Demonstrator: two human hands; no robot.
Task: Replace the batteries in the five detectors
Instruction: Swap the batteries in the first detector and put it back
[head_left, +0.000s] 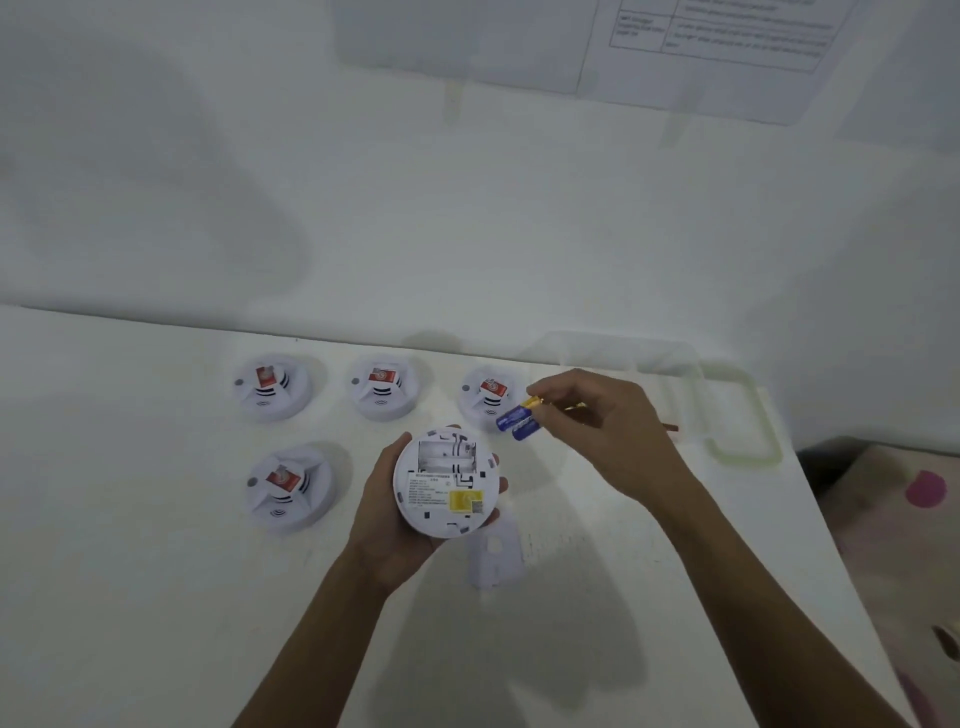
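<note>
**Open detector cradled back-up, a pair of cells pinched beside its empty bay**

The detector in hand (447, 480) lies in the left hand (387, 525) with its back upward. The palm is under it and the curled fingers wrap its rim, their tips showing on the far edge. Held this way, the battery bay (441, 454) faces the person, and it shows no cells. A yellow label (464, 501) sits nearer the wrist than the bay.

Just beyond those fingertips, the right hand (608, 421) pinches two blue batteries (514, 418) side by side between thumb and forefingers. Their lower ends point toward the bay but are clear of the detector. The pair seems to be held together so that both can be handled in one move. Whether they are spent cells coming out or fresh ones going in cannot be told.

A flat white cover (496, 556) lies on the table (156, 597) below the left fingertips, probably set close so it can be refitted without a reach.

Four more detectors rest face-up on the table. One (284, 486) is beside the left thumb. The other three (270, 387) (383, 387) (485, 397) stand in a row beyond the left hand, the last just under the pinched batteries. They appear to be kept apart from the one being worked on, and nothing shows whether they have been serviced.

Behind the right knuckles stands a clear container (727, 405) with a pale green rim, likely the place for batteries. Its contents are too faint to read.
</note>
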